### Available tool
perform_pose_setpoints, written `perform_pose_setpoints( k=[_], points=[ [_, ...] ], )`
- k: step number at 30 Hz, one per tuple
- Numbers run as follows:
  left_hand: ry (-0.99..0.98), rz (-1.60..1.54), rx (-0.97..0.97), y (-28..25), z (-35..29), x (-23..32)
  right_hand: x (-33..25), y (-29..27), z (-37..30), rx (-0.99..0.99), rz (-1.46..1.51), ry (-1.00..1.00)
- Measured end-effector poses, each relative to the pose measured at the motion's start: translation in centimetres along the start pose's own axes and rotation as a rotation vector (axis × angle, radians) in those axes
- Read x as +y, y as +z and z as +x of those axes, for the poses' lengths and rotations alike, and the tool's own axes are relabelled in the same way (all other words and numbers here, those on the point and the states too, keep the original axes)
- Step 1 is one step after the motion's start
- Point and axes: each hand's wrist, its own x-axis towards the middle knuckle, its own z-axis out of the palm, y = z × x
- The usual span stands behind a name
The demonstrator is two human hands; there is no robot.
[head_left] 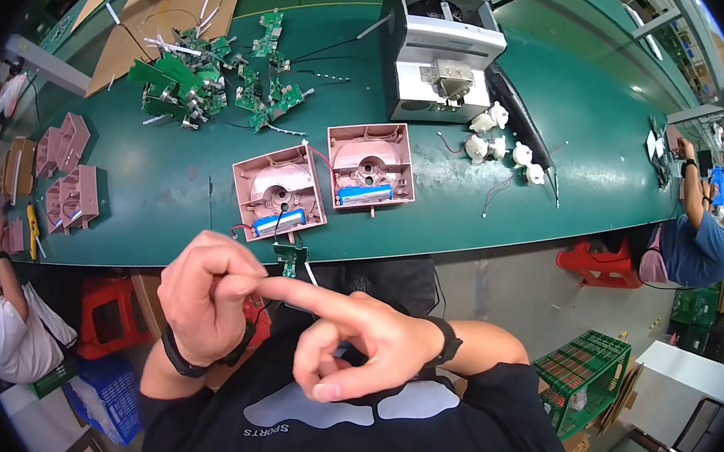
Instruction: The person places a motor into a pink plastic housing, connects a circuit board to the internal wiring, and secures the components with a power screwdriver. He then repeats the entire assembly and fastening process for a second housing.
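The fingers of the bare left hand (205, 298) are curled inward, their tips meeting the straight index finger of the bare right hand (373, 343), whose other fingers bend loosely; I cannot tell whether anything thin is pinched between them. Just beyond, at the near edge of the surface (486, 181), sits a small green circuit board (291, 252) with a dark wire and a narrow white strip (312, 273).

Behind it are two open, squarish housings of dull pink moulded plastic (275, 172), side by side, each with a rounded hollow, a central hole and a smooth blue battery pack (365, 195) along its near wall. Farther out lie a jagged heap of green circuit boards (176, 85), a flat brown cardboard sheet (170, 7), rounded glossy white plastic parts (496, 147) and a boxy black-and-silver metal machine (404, 45).
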Motion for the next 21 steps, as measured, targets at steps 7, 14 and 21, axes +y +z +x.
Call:
perform_pose_setpoints(
  k=[7,14,21],
  points=[
    [-0.357,-0.108,0.292,-6.4,-7.2,-5.1,0.7,-1.1,0.6,0.05,-0.149,0.047],
    [-0.772,0.618,-0.032,-12.1,-12.7,-8.9,2.5,-4.3,-4.2,0.435,-0.339,-0.048],
    [-0.944,0.513,0.021,-16.5,-7.7,-5.0,1.1,-3.3,-1.7,0.671,-0.404,-0.025]
  ],
)
